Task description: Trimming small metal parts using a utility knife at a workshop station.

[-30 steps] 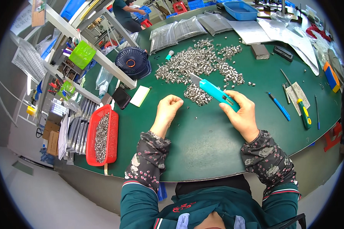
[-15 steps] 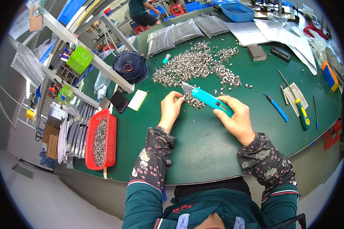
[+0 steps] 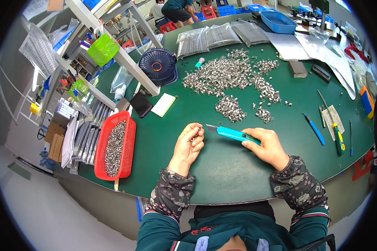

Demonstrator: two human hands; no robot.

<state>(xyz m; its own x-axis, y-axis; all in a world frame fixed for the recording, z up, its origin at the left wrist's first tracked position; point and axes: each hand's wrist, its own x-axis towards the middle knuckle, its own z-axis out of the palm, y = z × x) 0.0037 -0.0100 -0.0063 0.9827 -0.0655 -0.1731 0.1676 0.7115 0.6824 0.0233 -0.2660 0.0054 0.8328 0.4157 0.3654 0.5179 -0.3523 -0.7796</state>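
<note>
A small metal ring (image 3: 194, 134) is pinched between the fingertips of the left hand (image 3: 189, 146), just above the green table (image 3: 222, 175). A teal utility knife (image 3: 234, 134) is gripped in the closed fingers of the right hand (image 3: 267, 147), its bare blade pointing toward nine o'clock and ending just beside the ring. With the blade so near the left fingertips, a slip off the smooth metal could likely nick them; too light a pinch could let the ring drop and roll. A heap of loose rings (image 3: 234, 79) is spread at twelve o'clock, and a red basket (image 3: 101, 161) of more rings is set at nine o'clock
</note>
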